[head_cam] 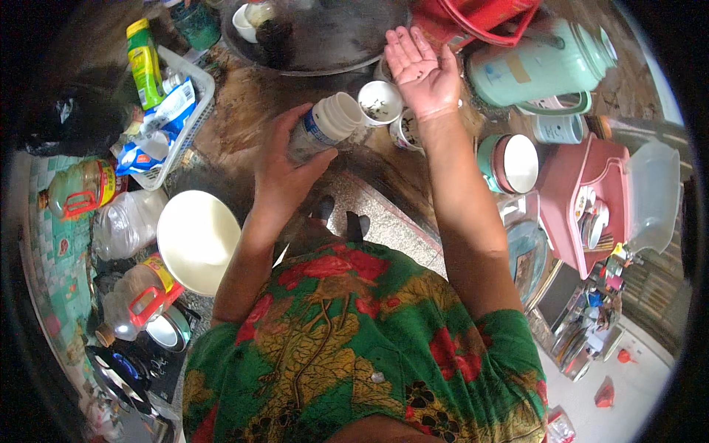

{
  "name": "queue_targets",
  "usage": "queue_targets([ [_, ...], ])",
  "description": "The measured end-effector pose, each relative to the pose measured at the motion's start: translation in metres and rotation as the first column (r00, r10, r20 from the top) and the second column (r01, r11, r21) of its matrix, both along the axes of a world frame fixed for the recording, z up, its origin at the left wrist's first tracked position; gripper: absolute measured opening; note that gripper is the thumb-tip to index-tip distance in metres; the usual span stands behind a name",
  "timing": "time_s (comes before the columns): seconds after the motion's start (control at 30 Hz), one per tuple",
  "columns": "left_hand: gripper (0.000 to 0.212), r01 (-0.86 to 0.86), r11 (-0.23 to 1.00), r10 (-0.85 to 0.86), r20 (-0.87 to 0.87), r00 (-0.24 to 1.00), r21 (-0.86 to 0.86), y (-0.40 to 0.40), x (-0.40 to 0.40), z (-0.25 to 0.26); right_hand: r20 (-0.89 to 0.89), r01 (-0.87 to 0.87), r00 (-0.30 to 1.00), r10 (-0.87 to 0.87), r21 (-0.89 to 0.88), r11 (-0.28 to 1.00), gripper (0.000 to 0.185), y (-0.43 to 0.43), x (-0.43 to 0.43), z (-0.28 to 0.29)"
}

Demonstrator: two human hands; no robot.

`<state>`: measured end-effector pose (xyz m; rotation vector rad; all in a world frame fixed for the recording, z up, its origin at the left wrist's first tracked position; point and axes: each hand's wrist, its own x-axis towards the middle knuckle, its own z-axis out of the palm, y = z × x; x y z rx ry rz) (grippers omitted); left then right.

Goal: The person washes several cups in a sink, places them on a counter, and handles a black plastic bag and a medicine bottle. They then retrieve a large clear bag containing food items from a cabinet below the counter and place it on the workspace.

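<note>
My left hand [282, 171] is wrapped around a clear plastic jar [335, 119] with a ribbed white neck and a blue label. The jar is uncapped and tilted, its mouth towards a white cup [379, 92]. Dark bits like tea leaves lie inside that cup. Beside my right wrist stands a second cup [409, 130], also with dark bits in it and partly hidden by the forearm. My right hand [424, 72] is palm up with the fingers spread, and a few dark specks cling to the palm.
A large dark round tray [332, 39] with a white bowl is at the back. To the right are a mint-green thermos jug [532, 66], a red bucket [487, 22] and a pink caddy [565, 188]. A white basket [207, 91], a cream bowl [198, 243] and oil bottles stand left.
</note>
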<state>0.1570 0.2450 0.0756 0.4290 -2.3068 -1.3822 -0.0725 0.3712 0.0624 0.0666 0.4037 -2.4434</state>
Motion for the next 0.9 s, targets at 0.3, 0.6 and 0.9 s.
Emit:
queue_targets([
  [0.3, 0.062, -0.046, 0.996, 0.044, -0.028, 0.999, -0.078, -0.010, -0.001, 0.000, -0.072, -0.120, 0.989, 0.133, 0.161, 0.980, 0.071, -0.037, 0.044, 0.013],
  [0.6, 0.063, -0.084, 0.995, 0.080, -0.075, 0.994, -0.053, -0.023, 0.004, -0.005, 0.168, -0.414, 0.910, 0.378, 0.386, 0.825, 0.037, -0.014, 0.118, -0.032],
  [0.9, 0.060, -0.087, 0.990, 0.081, -0.063, 0.995, -0.110, -0.017, -0.005, 0.006, 0.070, -0.334, 0.938, 0.338, 0.437, 0.835, 0.021, 0.056, 0.131, -0.010],
])
